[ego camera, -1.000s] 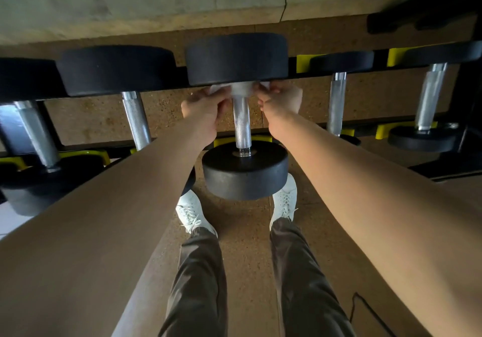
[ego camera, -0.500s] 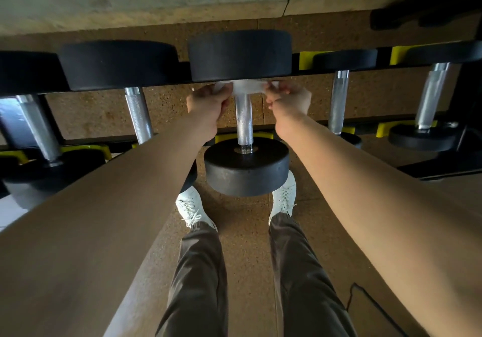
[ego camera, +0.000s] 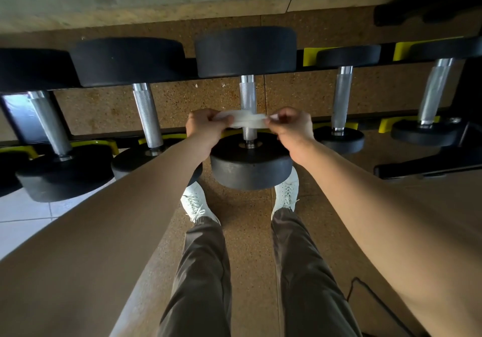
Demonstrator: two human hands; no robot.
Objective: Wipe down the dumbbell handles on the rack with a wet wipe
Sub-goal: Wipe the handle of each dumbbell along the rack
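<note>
And we are sliding the wet wipe (ego camera: 245,120) down the middle dumbbell handle (ego camera: 247,94)! A second ago it was sitting at the top of that handle, tucked under the far head (ego camera: 245,51); now it is wrapping the handle's lower end, just above the near head (ego camera: 250,169), and the knurled steel above it is showing bare. Our left hand (ego camera: 206,128) is pinching the wipe's end to the left of the handle, fingers curled tight on it, and our right hand (ego camera: 292,128) is pinching the other end to the right, so the strip is looping across the bar between them. We are judging that as one full stroke along the handle, so this one is looking close to finished, unless we are sending the wipe back up for another pass. The neighbouring handles, one to the left (ego camera: 147,115) and one to the right (ego camera: 341,96) of the middle handle, are sitting untouched on the rack (ego camera: 309,56), so most of the job is still waiting. As for writing, we are seeing no brand, no weight number and no label anywhere around the middle handle; the black heads are reading blank from here.
</note>
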